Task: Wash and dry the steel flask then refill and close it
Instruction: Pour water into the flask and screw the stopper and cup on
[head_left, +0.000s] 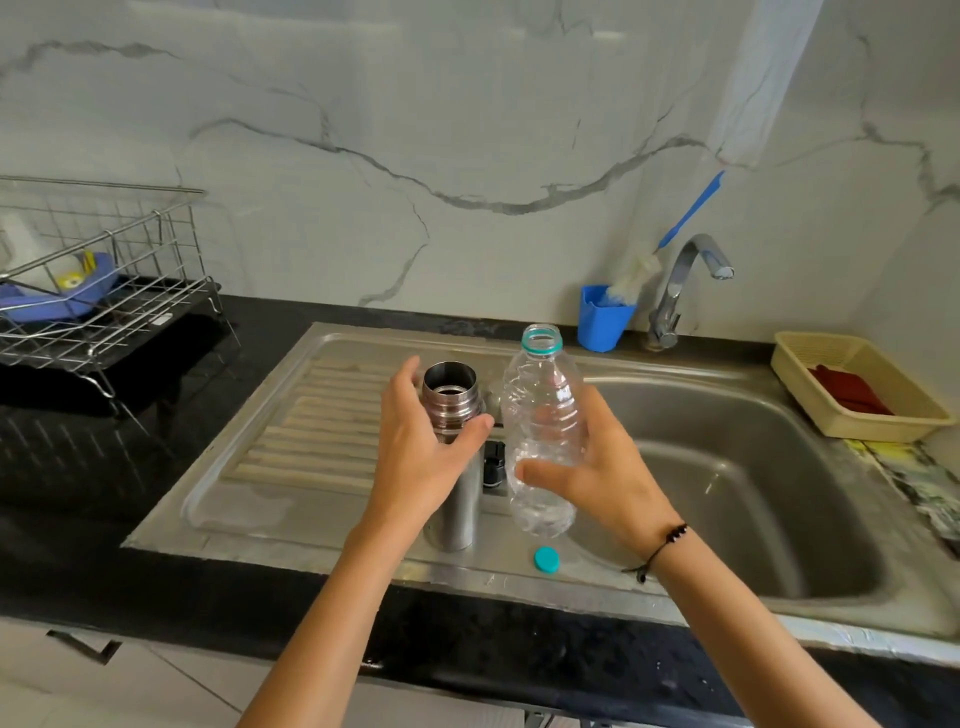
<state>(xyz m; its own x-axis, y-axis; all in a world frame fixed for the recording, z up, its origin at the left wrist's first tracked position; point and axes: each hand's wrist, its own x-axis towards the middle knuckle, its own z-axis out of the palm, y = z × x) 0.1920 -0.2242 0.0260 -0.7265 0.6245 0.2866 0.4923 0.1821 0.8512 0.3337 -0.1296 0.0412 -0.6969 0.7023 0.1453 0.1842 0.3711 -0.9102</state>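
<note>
A black stone counter (218, 467) is running along the marble-patterned wall, and a steel sink unit (727, 519) is sitting in it, with a ribbed draining board (311, 426) on the left and the basin on the right. A wire dish rack (104, 291) is standing on the counter at the far left, holding something blue and yellow. A cream plastic basket (795, 364) is resting at the right of the basin with dark red pieces lying inside it. The tap (685, 280) is curving over the back of the basin, and just beside it a blue cup (602, 322) is holding a bottle brush (685, 213) with a blue handle.

In front of me, the steel flask (457, 452) is standing upright on the draining board, its mouth open with the threads showing. The person's left hand (421, 441) is curling around its upper body, thumb in front, gripping it. The right hand (602, 467) is wrapping around a clear plastic bottle (540, 426), which is standing upright just beside the flask, uncapped, with a teal ring at its neck. A small black part (493, 462) is showing between flask and bottle; I cannot tell what it is. A teal cap (546, 559) is lying on the sink's front edge, near the bottle's base.
</note>
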